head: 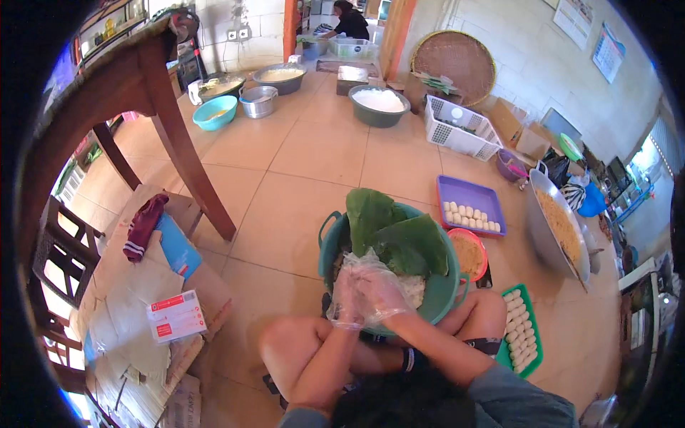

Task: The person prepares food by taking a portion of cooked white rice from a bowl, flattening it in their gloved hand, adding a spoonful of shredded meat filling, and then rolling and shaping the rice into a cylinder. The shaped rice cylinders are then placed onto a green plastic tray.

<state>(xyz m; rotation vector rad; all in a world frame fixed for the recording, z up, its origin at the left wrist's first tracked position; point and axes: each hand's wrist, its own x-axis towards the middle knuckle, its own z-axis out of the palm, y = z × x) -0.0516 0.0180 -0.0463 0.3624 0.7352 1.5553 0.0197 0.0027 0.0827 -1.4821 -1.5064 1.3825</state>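
My left hand [348,294] and my right hand [381,291], both in clear plastic gloves, are pressed together over the near side of a green plastic tub [441,305]. Whatever lies between the palms is hidden. Pale sticky rice [412,290] shows in the tub beside my right hand, partly under large banana leaves [409,241]. Right of the tub, a red-rimmed bowl [466,254] holds a tan crumbly filling. A purple tray [471,198] carries short pale rolls in rows, and a green tray [535,342] by my right knee holds several more.
A large metal wok [556,230] of orange-brown crumbly food stands at right. Ahead are a basin of white contents [380,104] and a white plastic crate [463,134]. A wooden table leg [182,155] and flattened cardboard [128,299] are at left. Another person [350,22] sits beyond the doorway.
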